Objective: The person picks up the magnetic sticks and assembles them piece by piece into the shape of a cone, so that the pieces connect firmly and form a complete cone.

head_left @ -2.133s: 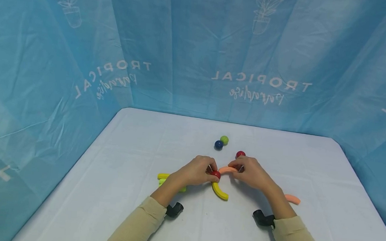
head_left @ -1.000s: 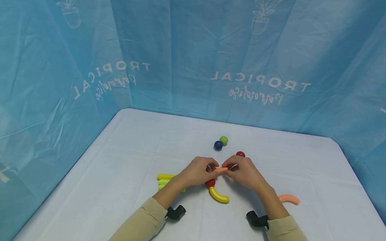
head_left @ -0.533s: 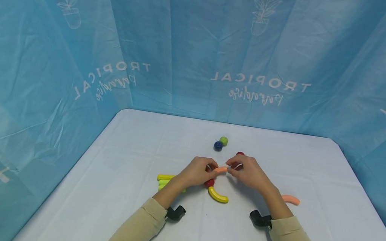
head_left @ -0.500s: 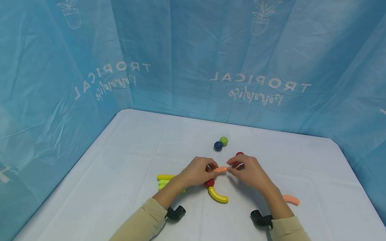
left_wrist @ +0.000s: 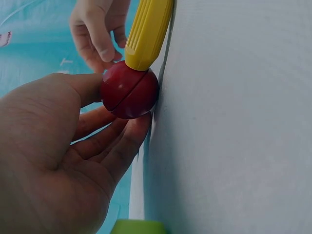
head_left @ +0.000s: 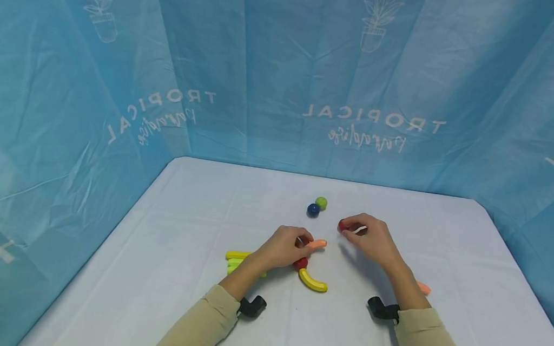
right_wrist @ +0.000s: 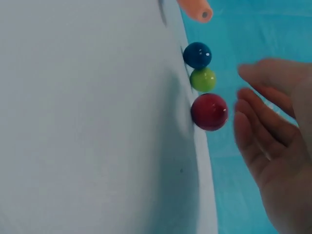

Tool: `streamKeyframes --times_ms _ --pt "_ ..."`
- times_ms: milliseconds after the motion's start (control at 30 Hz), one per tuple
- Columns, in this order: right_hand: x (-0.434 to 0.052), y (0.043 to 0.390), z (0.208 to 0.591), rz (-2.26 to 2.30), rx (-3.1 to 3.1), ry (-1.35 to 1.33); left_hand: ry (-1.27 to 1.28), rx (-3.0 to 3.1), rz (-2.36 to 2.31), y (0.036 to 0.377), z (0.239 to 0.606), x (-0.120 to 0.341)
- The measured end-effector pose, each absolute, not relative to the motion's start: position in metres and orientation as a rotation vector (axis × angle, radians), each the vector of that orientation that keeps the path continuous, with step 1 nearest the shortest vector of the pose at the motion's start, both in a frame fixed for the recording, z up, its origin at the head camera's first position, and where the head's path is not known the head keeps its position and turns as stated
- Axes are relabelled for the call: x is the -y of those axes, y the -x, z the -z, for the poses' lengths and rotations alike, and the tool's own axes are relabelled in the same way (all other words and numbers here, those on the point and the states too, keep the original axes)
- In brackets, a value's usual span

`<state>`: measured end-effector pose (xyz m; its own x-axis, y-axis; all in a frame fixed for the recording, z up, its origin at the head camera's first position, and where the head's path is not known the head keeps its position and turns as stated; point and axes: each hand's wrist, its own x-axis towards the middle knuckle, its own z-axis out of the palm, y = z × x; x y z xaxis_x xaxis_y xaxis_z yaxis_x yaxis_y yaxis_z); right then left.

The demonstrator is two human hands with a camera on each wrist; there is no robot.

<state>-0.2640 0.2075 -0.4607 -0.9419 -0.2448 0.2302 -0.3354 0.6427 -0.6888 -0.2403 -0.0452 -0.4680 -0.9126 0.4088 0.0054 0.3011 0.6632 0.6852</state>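
Note:
My left hand (head_left: pixel 300 246) grips a red ball (head_left: pixel 301 263) between thumb and fingers on the white table (head_left: pixel 180 225). A yellow curved piece (head_left: pixel 313 280) sticks to that ball, and an orange curved piece (head_left: pixel 318 244) pokes out past my fingertips. The left wrist view shows the red ball (left_wrist: pixel 129 92) in my left hand (left_wrist: pixel 117 109) with the yellow piece (left_wrist: pixel 146 31) joined on. My right hand (head_left: pixel 353 229) hovers at a second red ball (head_left: pixel 342 225). In the right wrist view, the right hand (right_wrist: pixel 248 105) is spread beside this ball (right_wrist: pixel 209 111), a small gap between them.
A green ball (head_left: pixel 321 202) and a blue ball (head_left: pixel 312 209) lie together behind the hands. Yellow and green sticks (head_left: pixel 238 259) sit under my left wrist. Another orange curved piece (head_left: pixel 423 287) lies by my right forearm. Blue printed cloth walls the table on three sides.
My right hand has let go of the orange curved piece and moved back and right to the far red ball. The left hand keeps its hold and has hardly moved.

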Motion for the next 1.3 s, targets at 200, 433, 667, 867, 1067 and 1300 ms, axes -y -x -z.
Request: streamKeyframes --times_ms 200,433,667,867,1067,1300 --pt "-0.215 0.266 0.466 -1.143 2.663 -0.345 -0.555 -2.715 -1.078 0.24 0.468 0.045" --pt "-0.224 0.274 0.472 -1.119 2.585 -0.329 -0.547 -2.718 -1.069 0.24 0.468 0.045" --pt "-0.227 0.276 0.481 -1.143 2.731 -0.399 -0.565 -2.709 -1.054 0.24 0.469 0.046" --pt "-0.222 0.279 0.479 -1.149 2.771 -0.468 -0.557 -2.702 -1.076 0.241 0.467 0.045" --pt "-0.219 0.281 0.482 -1.115 2.779 -0.481 -0.575 -2.696 -1.087 0.243 0.468 0.045" --pt "-0.216 0.279 0.486 -1.128 2.803 -0.463 -0.584 -2.704 -1.079 0.241 0.469 0.047"
